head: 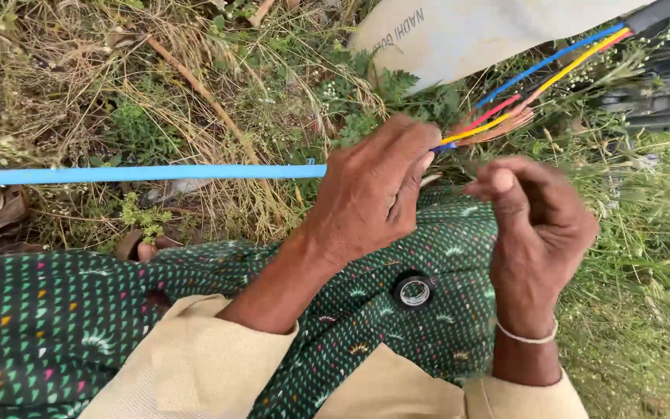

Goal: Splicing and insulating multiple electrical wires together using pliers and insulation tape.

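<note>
While your left hand (370, 194) pinches the blue cable (145, 174) at centre frame, its long run toward the left edge can tug and slip from your grip. Toward the upper right, the bare copper strands (505, 124) beside the red, yellow and blue wires (552, 70) may fray or prick you. Your right hand (540, 225) curls, fingertips pressed together, holding nothing I can see. At lower centre, the tape roll (414, 292) could slide off your lap.

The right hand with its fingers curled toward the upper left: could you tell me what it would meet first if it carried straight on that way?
Most likely the bare copper strands fanned out beside the red, yellow and blue wires, just above the right hand; depth is hard to judge.
</note>
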